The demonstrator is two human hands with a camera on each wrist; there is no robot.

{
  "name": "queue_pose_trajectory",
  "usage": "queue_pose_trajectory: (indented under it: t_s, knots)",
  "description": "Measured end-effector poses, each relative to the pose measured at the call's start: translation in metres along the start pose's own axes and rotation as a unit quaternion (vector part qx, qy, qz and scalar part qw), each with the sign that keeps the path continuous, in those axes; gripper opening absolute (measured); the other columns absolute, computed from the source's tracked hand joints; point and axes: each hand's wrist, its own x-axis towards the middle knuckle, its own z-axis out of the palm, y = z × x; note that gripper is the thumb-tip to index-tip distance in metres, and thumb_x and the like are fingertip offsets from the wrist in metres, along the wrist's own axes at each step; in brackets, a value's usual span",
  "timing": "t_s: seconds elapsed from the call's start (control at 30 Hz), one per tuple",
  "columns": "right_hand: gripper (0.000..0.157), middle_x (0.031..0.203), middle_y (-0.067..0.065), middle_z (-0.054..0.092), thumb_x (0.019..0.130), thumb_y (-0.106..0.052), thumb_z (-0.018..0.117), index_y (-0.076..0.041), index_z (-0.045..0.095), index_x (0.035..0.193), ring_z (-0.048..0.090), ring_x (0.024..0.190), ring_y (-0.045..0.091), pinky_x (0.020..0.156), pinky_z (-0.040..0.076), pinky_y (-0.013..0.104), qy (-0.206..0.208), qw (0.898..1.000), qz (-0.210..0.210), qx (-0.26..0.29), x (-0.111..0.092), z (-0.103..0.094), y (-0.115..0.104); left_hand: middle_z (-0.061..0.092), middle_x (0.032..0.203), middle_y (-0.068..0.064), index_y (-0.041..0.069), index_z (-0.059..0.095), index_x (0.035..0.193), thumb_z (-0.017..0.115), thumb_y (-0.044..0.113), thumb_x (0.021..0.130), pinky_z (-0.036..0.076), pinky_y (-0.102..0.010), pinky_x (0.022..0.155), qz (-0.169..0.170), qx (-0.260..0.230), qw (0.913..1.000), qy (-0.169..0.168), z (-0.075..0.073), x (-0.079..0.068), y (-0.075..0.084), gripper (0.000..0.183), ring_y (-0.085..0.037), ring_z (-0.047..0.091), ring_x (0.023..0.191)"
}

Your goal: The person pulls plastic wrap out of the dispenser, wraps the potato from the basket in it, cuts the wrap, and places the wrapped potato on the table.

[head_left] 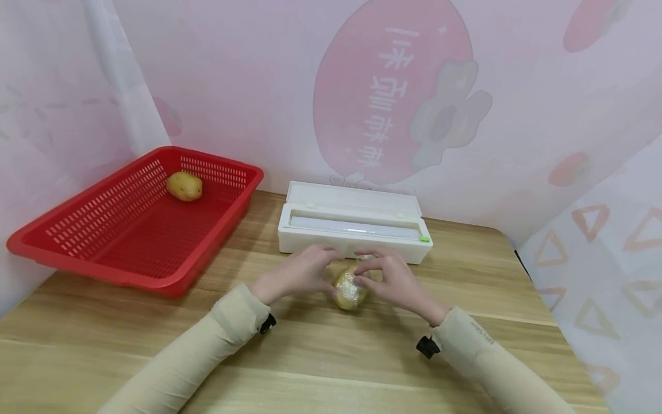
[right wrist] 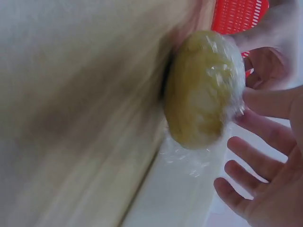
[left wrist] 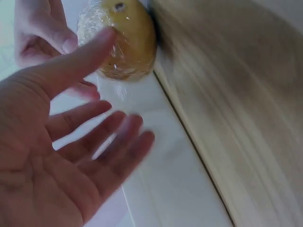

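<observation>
A potato wrapped in clear cling film sits on the wooden table between both hands. My left hand is on its left side; in the left wrist view the thumb lies against the wrapped skin while the other fingers spread loosely apart. From the right, my right hand pinches the film at the potato's upper side between thumb and index finger. Its remaining fingers are extended, as the right wrist view shows. A loose flap of film hangs past one end of the potato.
Behind the hands stands a white cling film box, its lid raised and a film roll inside. To the left, a red plastic basket holds another potato. A printed curtain hangs along the table's back edge.
</observation>
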Motion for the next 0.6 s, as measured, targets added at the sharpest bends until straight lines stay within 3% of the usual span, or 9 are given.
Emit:
queue_pose_trajectory:
  t_s: [0.1,0.2,0.27,0.5,0.6]
  knots:
    - [0.006,0.114,0.01,0.069,0.086,-0.015,0.078,-0.009,0.077,0.087,0.059,0.115,0.028,0.099,0.042,0.049,-0.01,1.0,-0.015,-0.009,0.002,-0.004,-0.001,0.064,0.121,-0.01,0.004,0.066,0.124,0.088,0.025,0.073,0.05,-0.04,0.09,-0.035,0.027,0.9989,0.018,-0.003,0.0,-0.001,0.06,-0.026,0.061,0.109]
    - [0.007,0.092,0.001,0.072,0.086,-0.016,0.078,-0.01,0.075,0.085,0.067,0.091,0.019,0.083,0.052,0.041,-0.029,1.0,0.005,-0.003,0.004,-0.007,-0.002,0.066,0.117,-0.009,0.004,0.068,0.12,0.083,0.023,0.079,0.052,-0.04,0.085,-0.05,0.031,0.9977,0.033,-0.004,-0.001,-0.001,0.047,-0.025,0.063,0.105]
    - [0.011,0.082,-0.004,0.07,0.086,-0.019,0.079,-0.01,0.073,0.088,0.066,0.076,0.013,0.071,0.054,0.035,-0.042,0.999,0.034,-0.001,0.005,-0.009,-0.003,0.068,0.113,-0.008,0.004,0.07,0.116,0.08,0.023,0.084,0.052,-0.039,0.083,-0.053,0.026,0.9975,0.038,-0.004,-0.001,0.0,0.039,-0.024,0.064,0.101]
    - [0.027,0.06,-0.004,0.056,0.09,-0.025,0.074,0.0,0.07,0.1,0.046,0.05,0.008,0.047,0.04,0.025,-0.058,0.99,0.13,0.009,0.007,-0.01,-0.004,0.071,0.106,-0.005,0.008,0.073,0.11,0.073,0.022,0.091,0.053,-0.035,0.075,-0.02,0.007,0.9995,0.022,-0.003,0.0,0.008,0.024,-0.021,0.066,0.091]
    - [0.03,0.057,0.001,0.058,0.093,-0.025,0.071,0.003,0.066,0.102,0.054,0.047,0.013,0.045,0.046,0.028,-0.062,0.978,0.19,0.059,0.007,-0.009,-0.005,0.071,0.108,-0.003,0.009,0.074,0.111,0.073,0.018,0.091,0.053,-0.034,0.077,0.007,0.004,0.9999,0.014,-0.002,0.001,0.01,0.022,-0.021,0.066,0.093]
